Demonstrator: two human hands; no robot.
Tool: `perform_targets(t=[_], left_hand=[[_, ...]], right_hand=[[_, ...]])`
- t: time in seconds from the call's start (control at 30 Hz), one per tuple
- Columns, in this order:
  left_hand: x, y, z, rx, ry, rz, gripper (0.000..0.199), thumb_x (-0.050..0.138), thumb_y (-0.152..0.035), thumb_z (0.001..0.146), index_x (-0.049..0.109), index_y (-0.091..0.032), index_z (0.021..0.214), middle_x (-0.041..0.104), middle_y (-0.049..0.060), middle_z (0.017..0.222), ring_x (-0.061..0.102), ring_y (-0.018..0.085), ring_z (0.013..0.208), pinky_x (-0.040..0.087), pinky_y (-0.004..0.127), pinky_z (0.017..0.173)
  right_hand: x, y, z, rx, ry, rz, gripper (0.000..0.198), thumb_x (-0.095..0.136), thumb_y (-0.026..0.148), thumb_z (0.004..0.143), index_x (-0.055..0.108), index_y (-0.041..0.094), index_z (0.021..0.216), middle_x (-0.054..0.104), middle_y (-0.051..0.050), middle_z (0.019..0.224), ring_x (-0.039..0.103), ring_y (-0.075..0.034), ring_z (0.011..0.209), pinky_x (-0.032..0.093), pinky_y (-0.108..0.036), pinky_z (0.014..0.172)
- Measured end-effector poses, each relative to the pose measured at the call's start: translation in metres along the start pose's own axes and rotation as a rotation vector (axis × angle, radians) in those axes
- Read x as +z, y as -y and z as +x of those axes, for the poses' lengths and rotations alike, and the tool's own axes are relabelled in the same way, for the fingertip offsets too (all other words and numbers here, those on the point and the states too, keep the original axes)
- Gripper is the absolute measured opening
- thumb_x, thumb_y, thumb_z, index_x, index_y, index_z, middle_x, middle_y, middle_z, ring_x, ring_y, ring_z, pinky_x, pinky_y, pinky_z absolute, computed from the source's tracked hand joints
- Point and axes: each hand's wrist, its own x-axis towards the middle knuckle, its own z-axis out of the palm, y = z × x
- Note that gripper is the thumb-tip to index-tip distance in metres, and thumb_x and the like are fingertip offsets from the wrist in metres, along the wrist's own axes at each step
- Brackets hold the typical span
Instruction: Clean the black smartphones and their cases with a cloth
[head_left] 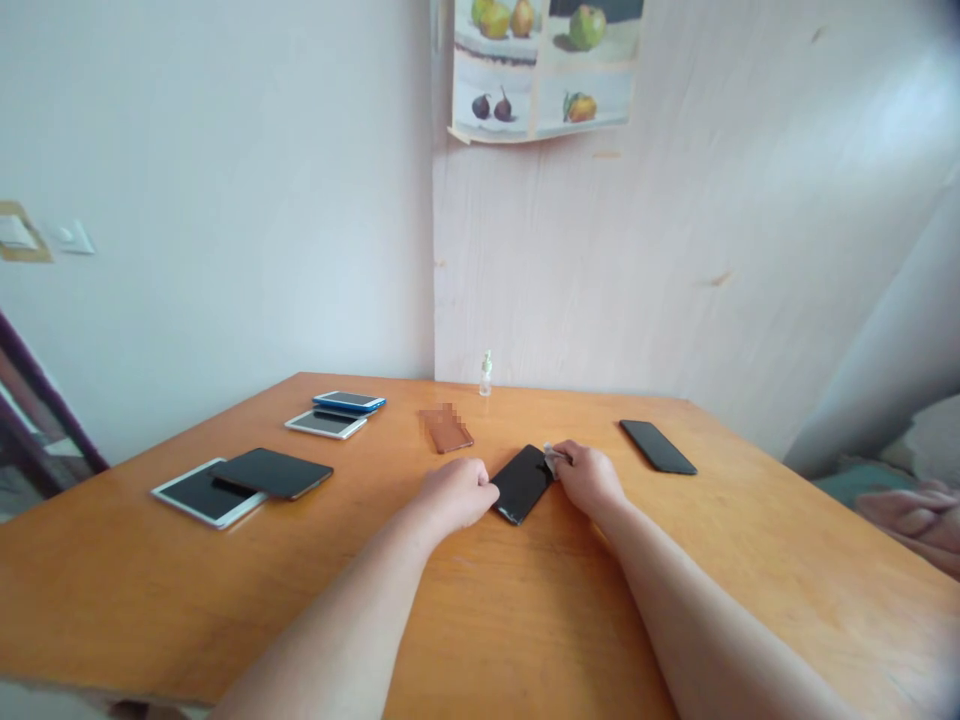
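Observation:
A black smartphone [523, 485] lies screen up on the wooden table in front of me, set at a slant, with light reflected at its near edge. My left hand [461, 490] is closed at its left edge, fingers curled and gripping it there. At the upper right edge of the phone, my right hand [591, 475] pinches a small whitish wipe [552, 457] against it. Just beyond my left hand lies a brown phone case [450, 432], part of it blurred out.
A small clear pump bottle [486, 376] stands near the wall. To the left, a dark tablet [274, 472] overlaps a white tablet [212, 493]; behind them a blue-edged device [349, 401] rests on another white tablet [325, 422]. A black phone-like device [658, 447] lies right.

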Motion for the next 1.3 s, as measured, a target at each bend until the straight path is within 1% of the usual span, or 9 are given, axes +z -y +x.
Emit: perform_targets(t=[0.2,0.37,0.43,0.53,0.67,0.8,0.9,1.1,1.3], left_hand=[[-0.004,-0.002,-0.002,0.022,0.034,-0.031,0.007,0.069,-0.026,0.059,0.062,-0.024,0.057,0.058,-0.003,0.052,0.050,0.015,0.049,0.030,0.025,0.053],[-0.006,-0.012,-0.011,0.137,0.107,0.010,0.051,0.083,-0.050,0.040,0.067,-0.025,0.082,0.065,0.003,0.085,0.061,0.024,0.078,0.039,0.027,0.062],[-0.005,-0.014,-0.012,0.173,0.115,0.059,0.057,0.084,-0.052,0.039,0.066,-0.025,0.086,0.064,0.005,0.091,0.061,0.028,0.087,0.042,0.029,0.068],[-0.001,-0.013,-0.012,0.177,0.104,0.085,0.054,0.084,-0.049,0.042,0.064,-0.024,0.085,0.062,0.006,0.092,0.061,0.031,0.093,0.043,0.031,0.073],[0.003,-0.010,-0.010,0.189,0.098,0.083,0.054,0.084,-0.047,0.043,0.061,-0.024,0.086,0.061,0.007,0.092,0.060,0.032,0.093,0.044,0.032,0.074],[0.004,-0.010,-0.010,0.204,0.120,0.113,0.055,0.081,-0.051,0.046,0.060,-0.023,0.089,0.061,0.009,0.096,0.059,0.032,0.094,0.044,0.034,0.074],[0.005,-0.012,-0.009,0.206,0.126,0.148,0.060,0.080,-0.053,0.046,0.059,-0.023,0.093,0.061,0.010,0.099,0.059,0.033,0.096,0.045,0.035,0.074],[0.009,-0.012,-0.010,0.219,0.113,0.145,0.061,0.078,-0.047,0.050,0.057,-0.021,0.101,0.062,0.013,0.103,0.059,0.035,0.098,0.046,0.038,0.077],[0.005,-0.016,-0.011,0.200,0.160,0.219,0.066,0.075,-0.043,0.052,0.053,-0.021,0.111,0.062,0.012,0.111,0.059,0.033,0.103,0.047,0.037,0.081]], right_hand=[[-0.004,0.005,-0.003,0.007,0.000,-0.043,0.030,0.046,0.038,0.091,0.072,0.028,0.103,0.074,-0.005,0.093,0.064,-0.021,0.087,0.041,-0.027,0.067],[-0.012,0.016,-0.008,-0.056,0.056,-0.280,0.029,0.046,0.028,0.089,0.072,0.029,0.103,0.073,-0.008,0.098,0.062,-0.025,0.096,0.041,-0.030,0.071],[-0.014,0.028,-0.016,-0.105,0.135,-0.353,0.030,0.045,0.024,0.089,0.072,0.026,0.100,0.072,-0.010,0.099,0.064,-0.026,0.095,0.043,-0.032,0.073],[-0.016,0.049,-0.034,-0.262,0.270,-0.382,0.032,0.042,0.023,0.091,0.071,0.021,0.102,0.071,-0.013,0.104,0.065,-0.026,0.096,0.044,-0.033,0.078],[-0.013,0.055,-0.046,-0.549,0.408,-0.245,0.038,0.034,0.025,0.096,0.065,0.022,0.117,0.061,-0.010,0.131,0.055,-0.025,0.120,0.038,-0.036,0.100],[-0.012,0.029,-0.028,-0.397,0.359,-0.295,0.042,0.032,0.027,0.098,0.056,0.016,0.131,0.050,-0.014,0.142,0.045,-0.027,0.132,0.032,-0.044,0.108],[-0.014,0.021,-0.021,-0.310,0.345,-0.344,0.044,0.030,0.028,0.099,0.055,0.013,0.132,0.048,-0.017,0.143,0.043,-0.027,0.134,0.031,-0.045,0.109],[-0.013,0.047,-0.038,-0.485,0.501,-0.066,0.045,0.028,0.038,0.101,0.056,0.027,0.133,0.047,-0.005,0.146,0.037,-0.020,0.139,0.021,-0.042,0.117],[-0.006,0.016,-0.016,-0.262,0.338,-0.223,0.046,0.028,0.032,0.100,0.054,0.015,0.135,0.042,-0.014,0.148,0.033,-0.026,0.140,0.021,-0.051,0.115]])
